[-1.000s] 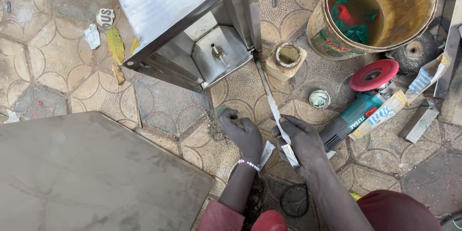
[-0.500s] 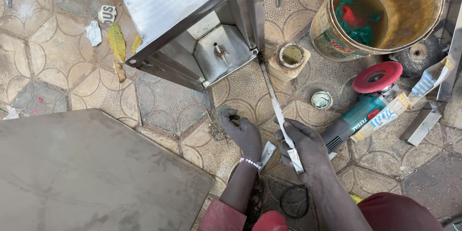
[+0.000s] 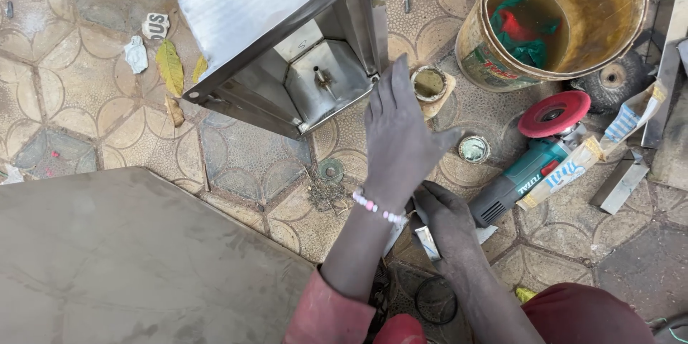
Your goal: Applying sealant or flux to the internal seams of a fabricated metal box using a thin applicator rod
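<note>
My left hand [image 3: 400, 140] is raised, fingers spread, close to the lower corner of a shiny metal box funnel [image 3: 287, 50] that lies tilted on the patterned floor. It holds nothing. My right hand [image 3: 448, 218] stays low near my knee, closed on the near end of a thin flat metal strip [image 3: 428, 242]. The strip's far part is hidden behind my left hand. A bead bracelet sits on my left wrist.
A rusty bucket [image 3: 566, 18] with water and rags stands at top right. A teal angle grinder [image 3: 534, 165] with a red disc lies right of my hands. Small round lids [image 3: 473, 149], metal offcuts [image 3: 620, 183] and a large grey slab [image 3: 129, 258] at lower left surround me.
My left hand has lifted off the floor and moved up toward the metal box. The right hand has slid slightly down along the strip.
</note>
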